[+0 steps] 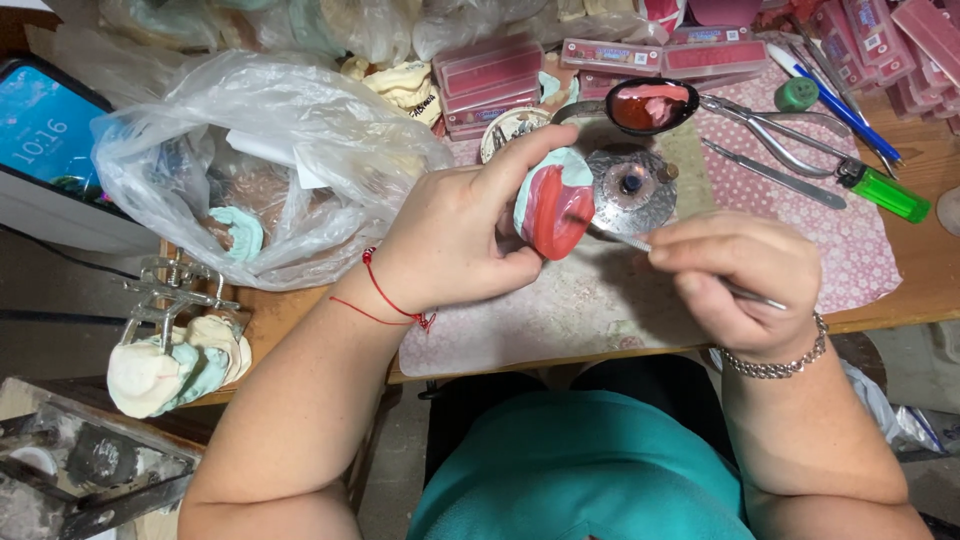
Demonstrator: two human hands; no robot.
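Head view: left hand (455, 245) grips the dental cast (552, 205), red wax face turned right, just left of the round burner (632, 188). Right hand (738, 280) pinches a metal spatula (640, 243), tip touching the wax, shaft running right-downward.

Left hand (450, 235) holds dental model (553, 205) above mat (560, 310) at near table edge; right hand (735, 280) just right of it, thin metal tool (625, 238) reaching left, tip touching model; small burner (632, 185) just behind model; spoon (650, 105) farther back; pliers (775, 135) right of spoon, lighter (885, 190) right of pliers; plastic bag (260, 160) far left; phone (45, 125) left of bag; articulator with casts (175, 345) near left, below bag; flat boxes (490, 75) along far edge.
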